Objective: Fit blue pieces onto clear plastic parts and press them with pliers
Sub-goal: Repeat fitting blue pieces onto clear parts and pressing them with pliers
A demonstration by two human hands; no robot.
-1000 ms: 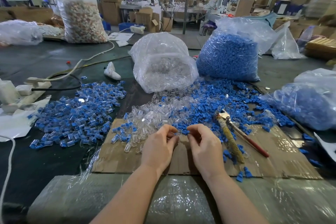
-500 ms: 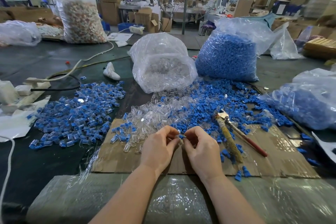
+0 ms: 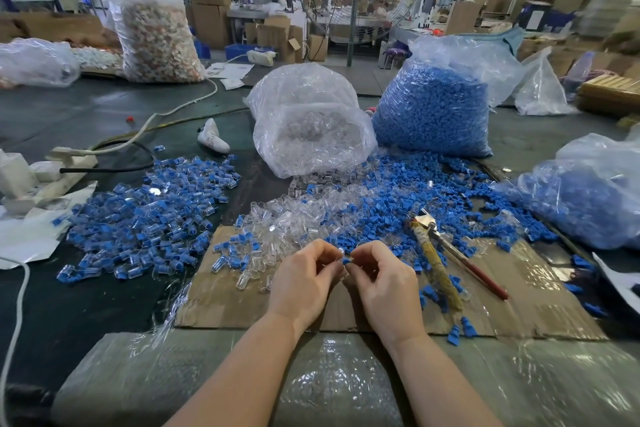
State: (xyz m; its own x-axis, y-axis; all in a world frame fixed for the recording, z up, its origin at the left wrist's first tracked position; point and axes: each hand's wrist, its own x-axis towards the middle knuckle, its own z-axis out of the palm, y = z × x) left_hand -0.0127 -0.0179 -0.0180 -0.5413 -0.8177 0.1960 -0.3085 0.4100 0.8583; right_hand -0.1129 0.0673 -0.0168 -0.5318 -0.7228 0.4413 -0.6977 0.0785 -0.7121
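Hands closer together than second ago; I see left hand (image 3: 304, 282) pinching clear part (image 3: 341, 251), right hand (image 3: 384, 282) pinching blue piece (image 3: 346, 260). Pliers (image 3: 437, 255) idle on cardboard (image 3: 540, 291).

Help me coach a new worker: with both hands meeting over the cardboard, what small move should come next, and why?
Probably push the blue piece fully onto the clear part with the fingertips. The right hand pinches the blue piece against the clear part held by the left hand, and the pliers lie untouched to the right, so seating likely comes before reaching for them.
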